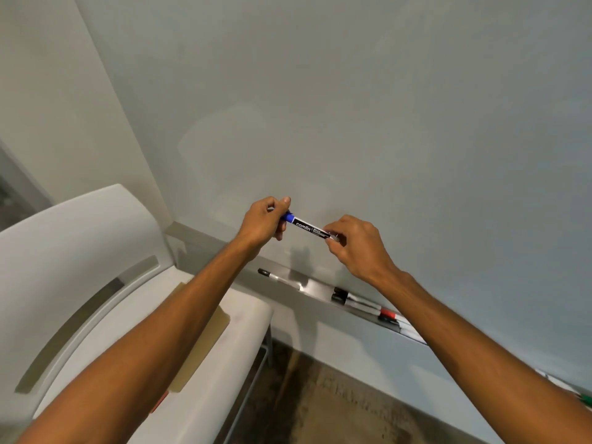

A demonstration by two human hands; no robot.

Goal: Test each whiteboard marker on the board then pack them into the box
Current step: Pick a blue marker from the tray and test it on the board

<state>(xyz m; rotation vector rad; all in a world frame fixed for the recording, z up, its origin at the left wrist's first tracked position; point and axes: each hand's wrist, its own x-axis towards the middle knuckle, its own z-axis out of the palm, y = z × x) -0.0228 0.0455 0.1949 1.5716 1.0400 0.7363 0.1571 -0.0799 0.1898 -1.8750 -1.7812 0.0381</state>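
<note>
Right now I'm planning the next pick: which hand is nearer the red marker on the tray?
Right. The right hand sits above-left of the red marker; the left hand is farther left, on the blue marker.

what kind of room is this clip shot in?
Likely a meeting room or classroom: a large whiteboard covers the wall, its tray holds several markers, and a white chair stands beside it. The left hand and right hand hold a blue marker.
</note>
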